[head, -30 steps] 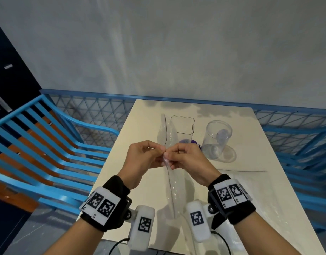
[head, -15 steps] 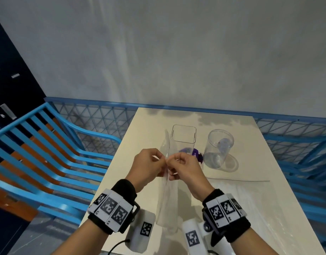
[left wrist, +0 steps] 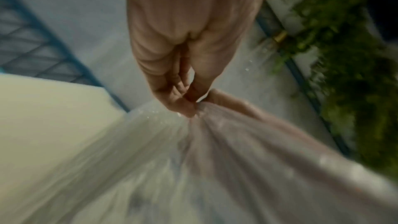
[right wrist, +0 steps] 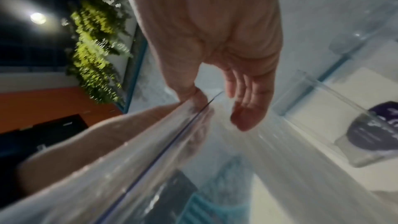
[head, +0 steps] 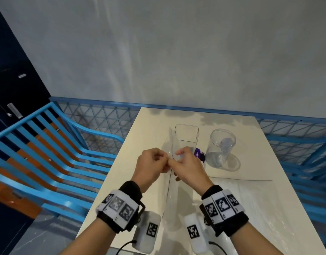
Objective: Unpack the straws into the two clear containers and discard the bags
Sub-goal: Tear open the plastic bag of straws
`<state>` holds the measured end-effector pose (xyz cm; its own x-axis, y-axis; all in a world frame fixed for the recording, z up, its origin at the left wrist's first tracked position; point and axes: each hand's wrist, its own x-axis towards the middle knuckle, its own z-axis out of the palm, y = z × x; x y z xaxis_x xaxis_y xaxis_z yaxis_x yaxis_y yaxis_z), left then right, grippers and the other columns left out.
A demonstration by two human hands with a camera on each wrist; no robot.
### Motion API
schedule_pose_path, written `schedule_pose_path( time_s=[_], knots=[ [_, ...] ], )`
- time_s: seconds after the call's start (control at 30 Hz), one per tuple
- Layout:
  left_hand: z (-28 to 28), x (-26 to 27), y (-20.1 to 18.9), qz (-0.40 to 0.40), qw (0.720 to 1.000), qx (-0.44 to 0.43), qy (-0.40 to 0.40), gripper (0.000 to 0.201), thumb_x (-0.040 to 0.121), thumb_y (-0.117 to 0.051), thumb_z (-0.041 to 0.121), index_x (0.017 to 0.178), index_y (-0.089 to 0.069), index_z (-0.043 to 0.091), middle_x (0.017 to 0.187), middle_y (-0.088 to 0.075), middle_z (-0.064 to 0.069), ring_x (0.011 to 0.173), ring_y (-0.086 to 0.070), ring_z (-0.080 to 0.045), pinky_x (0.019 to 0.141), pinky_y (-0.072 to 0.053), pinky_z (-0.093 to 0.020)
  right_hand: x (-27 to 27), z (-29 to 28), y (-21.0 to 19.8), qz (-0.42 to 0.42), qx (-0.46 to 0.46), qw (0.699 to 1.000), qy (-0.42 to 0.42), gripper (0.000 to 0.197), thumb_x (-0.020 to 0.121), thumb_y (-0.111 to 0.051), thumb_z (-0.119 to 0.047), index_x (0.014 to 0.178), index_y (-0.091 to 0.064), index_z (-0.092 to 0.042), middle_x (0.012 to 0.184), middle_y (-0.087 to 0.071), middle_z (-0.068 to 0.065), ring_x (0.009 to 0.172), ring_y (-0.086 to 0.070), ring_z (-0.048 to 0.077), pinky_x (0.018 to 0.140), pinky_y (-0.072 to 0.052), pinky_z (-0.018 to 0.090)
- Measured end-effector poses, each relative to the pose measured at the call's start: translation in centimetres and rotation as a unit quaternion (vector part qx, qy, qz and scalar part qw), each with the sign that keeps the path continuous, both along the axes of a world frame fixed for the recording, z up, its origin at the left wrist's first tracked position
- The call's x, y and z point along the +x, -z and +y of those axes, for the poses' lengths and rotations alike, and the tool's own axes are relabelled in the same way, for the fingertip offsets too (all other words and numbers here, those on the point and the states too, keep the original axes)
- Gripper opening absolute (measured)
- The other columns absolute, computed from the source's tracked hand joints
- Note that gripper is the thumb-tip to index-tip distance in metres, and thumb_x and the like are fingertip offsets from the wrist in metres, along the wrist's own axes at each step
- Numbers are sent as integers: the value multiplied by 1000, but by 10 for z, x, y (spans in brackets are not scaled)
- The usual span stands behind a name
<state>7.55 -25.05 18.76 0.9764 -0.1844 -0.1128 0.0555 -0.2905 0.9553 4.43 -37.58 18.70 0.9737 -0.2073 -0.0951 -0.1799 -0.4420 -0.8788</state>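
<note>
A pale grey wall (head: 176, 52) fills the upper part of my head view. Below it, a blue mesh fence (head: 103, 122) runs across the middle of the frame. At lower left sits a blue slatted bench (head: 48, 159) with orange boards behind it. A cream table (head: 140, 137) stands at lower centre. Green foliage (right wrist: 94, 54) hangs at upper left of the right wrist view, beside a round lamp (right wrist: 38, 18).

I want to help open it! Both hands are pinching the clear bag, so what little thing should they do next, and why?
Probably pull the pinches gently apart. The left hand and right hand pinch the clear bag side by side, and it hangs above the table, apparently still closed.
</note>
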Motion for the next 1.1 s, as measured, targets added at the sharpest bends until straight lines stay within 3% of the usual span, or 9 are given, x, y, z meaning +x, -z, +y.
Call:
schedule_pose_path(
  time_s=[0.13,0.27,0.4,0.53,0.67,0.8,0.93,1.0,1.1],
  knots=[
    [5,-2,7,-98,988,105,47,12,86,-51,7,89,-54,18,73,-61,-11,66,-54,-17,66,-47,-26,1,-8,0,-19,-18,1000,-16,16,89,-54,-10,100,-65,-3,66,-66,6,46,-59,9,57,-55,27],
    [7,-4,-1,-287,835,443,154,16,89,-54,29,102,-62,34,131,-37,-5,125,-32,-24,95,-32,-37,-2,-13,-1,-43,-53,997,-45,18,88,-54,-5,86,-69,-14,66,-63,1,55,-58,12,56,-47,19],
    [7,11,-16,-294,762,523,244,26,87,-51,54,103,-66,40,159,-2,2,146,10,-32,108,-9,-66,-6,-17,-5,-70,-104,989,-80,20,89,-54,-7,96,-72,-12,60,-55,-10,57,-52,3,54,-38,8],
    [4,25,-14,-203,827,459,253,21,92,-54,30,102,-70,21,113,-56,-3,112,-52,-28,87,-45,-40,-11,-12,-7,-75,-194,975,-72,27,87,-54,-9,113,-61,-12,81,-62,2,74,-57,13,63,-42,17],
    [5,25,-2,-221,867,414,167,22,91,-51,22,90,-69,12,92,-56,-4,88,-57,-26,69,-45,-34,-18,-17,2,86,-303,943,-107,17,93,-45,-15,106,-56,-10,101,-59,9,91,-58,28,71,-42,33],
    [13,15,3,-256,824,493,107,24,91,-45,30,101,-67,26,103,-61,7,93,-53,-18,71,-38,-32,-21,-36,9,75,-307,948,-33,20,95,-41,-19,84,-56,-13,87,-57,7,78,-52,28,66,-41,32],
    [26,14,11,-178,757,613,142,50,85,-43,54,134,-35,51,146,-36,12,135,-32,-30,101,-14,-73,-28,-35,17,28,-284,958,18,30,94,-47,-40,107,-59,-16,103,-57,6,93,-58,30,72,-46,35],
    [37,18,16,-69,807,566,157,57,82,-44,56,135,-21,58,153,-23,4,137,-26,-41,102,-17,-77,-31,-35,23,113,-237,965,-6,38,92,-49,-47,116,-54,-17,109,-54,8,94,-60,30,73,-46,35],
    [41,12,17,-39,898,408,163,55,85,-49,34,134,-28,48,126,-46,-9,112,-50,-34,96,-44,-49,-36,-29,24,111,-43,993,-17,15,95,-51,-22,100,-57,-9,80,-58,8,56,-63,23,51,-52,29]
  ],
)
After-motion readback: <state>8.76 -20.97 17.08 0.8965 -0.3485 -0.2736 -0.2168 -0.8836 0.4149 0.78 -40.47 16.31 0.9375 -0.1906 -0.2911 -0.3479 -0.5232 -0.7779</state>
